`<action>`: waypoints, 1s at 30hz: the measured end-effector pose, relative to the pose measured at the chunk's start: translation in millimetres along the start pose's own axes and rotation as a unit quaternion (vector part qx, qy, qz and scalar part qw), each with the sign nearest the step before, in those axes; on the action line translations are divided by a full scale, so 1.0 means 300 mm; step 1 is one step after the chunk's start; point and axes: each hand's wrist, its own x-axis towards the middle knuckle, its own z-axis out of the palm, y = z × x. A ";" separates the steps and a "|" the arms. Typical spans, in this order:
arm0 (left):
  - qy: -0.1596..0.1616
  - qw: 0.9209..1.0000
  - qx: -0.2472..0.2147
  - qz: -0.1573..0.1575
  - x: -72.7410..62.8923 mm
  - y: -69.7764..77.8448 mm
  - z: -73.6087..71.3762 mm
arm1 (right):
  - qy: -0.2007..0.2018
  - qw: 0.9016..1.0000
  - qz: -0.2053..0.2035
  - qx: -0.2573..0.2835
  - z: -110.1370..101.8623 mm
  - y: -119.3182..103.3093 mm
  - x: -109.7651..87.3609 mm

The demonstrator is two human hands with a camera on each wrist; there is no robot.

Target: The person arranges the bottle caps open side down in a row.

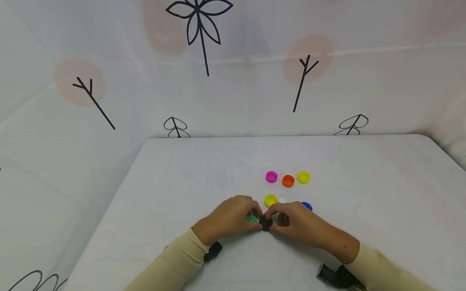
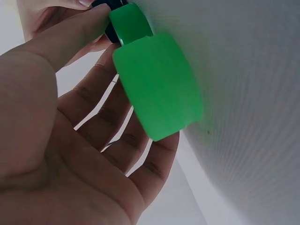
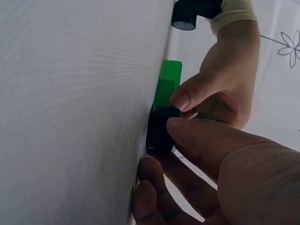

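A black bottle cap (image 1: pixel 266 223) lies on the white table between the two hands. My right hand (image 1: pixel 300 224) pinches it, with the index finger at the far side and the thumb at the near side. My left hand (image 1: pixel 233 216) curls around a green bottle cap (image 1: pixel 252 219) just left of it, the thumb and index fingertips reaching the black cap's edge. In the left wrist view, two green caps show in a row, a closer one (image 2: pixel 159 86) and a farther one (image 2: pixel 130 22) against the black cap. The left hand partly hides the green from above.
Beyond the hands lie a yellow cap (image 1: pixel 270 200), a white one (image 1: pixel 282 198) and a blue one (image 1: pixel 307 206), partly hidden by the right hand. Farther back are pink (image 1: pixel 271 176), orange (image 1: pixel 288 181) and yellow (image 1: pixel 303 177) caps. A patterned cloth (image 1: pixel 247 97) hangs behind the table.
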 end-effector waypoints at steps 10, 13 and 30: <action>0.009 1.000 0.013 0.005 -0.002 0.001 0.009 | -0.005 1.000 -0.006 0.000 0.000 0.000 0.001; 0.012 1.000 0.014 0.008 -0.004 0.003 0.008 | -0.007 1.000 -0.003 0.000 0.000 -0.001 0.002; 0.010 1.000 0.009 -0.002 -0.003 0.011 0.005 | -0.007 1.000 -0.003 0.007 -0.003 0.005 0.003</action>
